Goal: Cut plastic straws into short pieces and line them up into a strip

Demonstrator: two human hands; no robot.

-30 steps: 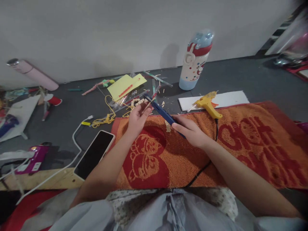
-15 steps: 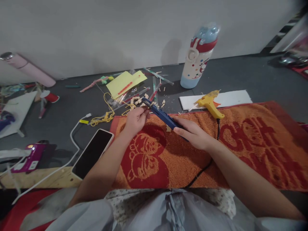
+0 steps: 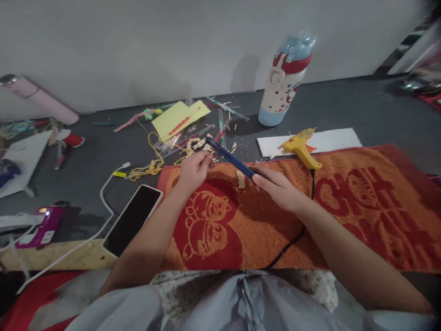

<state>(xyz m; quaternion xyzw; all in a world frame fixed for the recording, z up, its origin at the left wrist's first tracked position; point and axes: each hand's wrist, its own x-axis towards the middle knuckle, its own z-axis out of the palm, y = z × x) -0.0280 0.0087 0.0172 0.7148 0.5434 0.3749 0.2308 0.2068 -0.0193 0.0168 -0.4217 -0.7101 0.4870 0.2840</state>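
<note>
My right hand [image 3: 277, 187] grips the handles of a blue cutting tool [image 3: 231, 159], whose tip points up and left. At that tip my left hand [image 3: 193, 169] pinches a thin wooden stick, hard to make out. Both hands hover over an orange and red towel [image 3: 361, 202] spread across my lap. A small stack of cut wooden pieces [image 3: 240, 179] lies on the towel between my hands. More short wooden bits [image 3: 197, 144] are scattered on the grey floor just beyond the towel.
A yellow glue gun [image 3: 299, 147] rests at the towel's far edge beside a white board [image 3: 330, 139]. A water bottle [image 3: 285, 82] stands behind. A phone [image 3: 133, 219] and white cable [image 3: 103, 202] lie left; yellow paper [image 3: 179, 118], yellow cord [image 3: 149, 168] and sticks litter the floor.
The tool's handles have closed together in my right hand, and its tip has shifted slightly. My left hand stays at the tip. The view drifted a little.
</note>
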